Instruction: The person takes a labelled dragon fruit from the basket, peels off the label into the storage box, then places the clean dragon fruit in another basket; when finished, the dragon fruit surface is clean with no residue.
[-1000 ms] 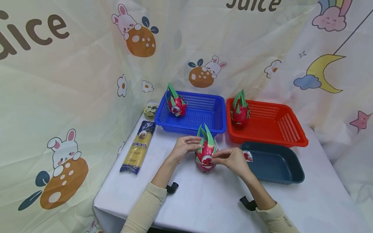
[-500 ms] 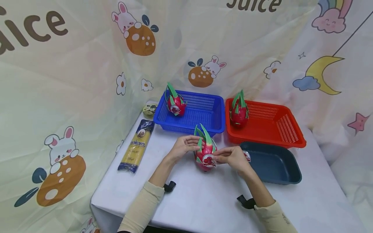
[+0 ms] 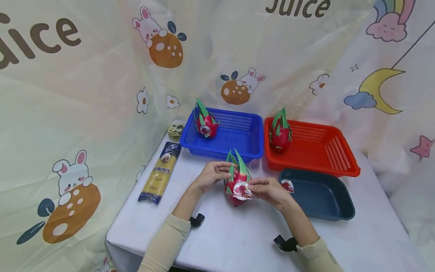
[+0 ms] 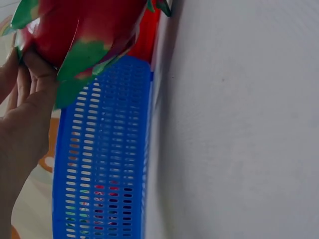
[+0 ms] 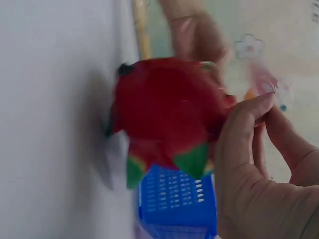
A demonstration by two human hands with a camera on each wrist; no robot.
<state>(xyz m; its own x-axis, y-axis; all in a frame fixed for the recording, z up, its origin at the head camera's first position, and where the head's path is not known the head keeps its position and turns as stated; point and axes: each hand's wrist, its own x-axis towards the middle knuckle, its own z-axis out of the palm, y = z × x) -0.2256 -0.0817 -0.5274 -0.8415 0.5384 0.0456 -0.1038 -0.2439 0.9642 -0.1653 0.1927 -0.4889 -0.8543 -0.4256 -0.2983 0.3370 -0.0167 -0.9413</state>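
Note:
A red dragon fruit [image 3: 238, 202] with green leaf tips stands over the table in front of the blue basket. My left hand [image 3: 214, 176] grips its upper left side, and in the left wrist view the thumb and fingers bear on the fruit [image 4: 107, 25]. Between the thumb and index finger of my right hand [image 3: 270, 191] is the edge of a round red-and-white label [image 3: 242, 191]. The label faces the head camera and overlaps the front of the fruit. In the right wrist view the label [image 5: 264, 82] is blurred at the fingertips, beside the fruit [image 5: 164, 104].
Behind are a blue basket [image 3: 190, 146] and a red basket [image 3: 316, 153], each with one dragon fruit inside. A dark tray [image 3: 323, 198] with a similar label [image 3: 287, 185] at its left end stands right. A pasta pack [image 3: 159, 173] and a round tin [image 3: 176, 129] lie left.
My right hand has drawn the label out from the front of the fruit, so more of its face shows. The fruit's base has swung slightly left; the left hand keeps its grip.

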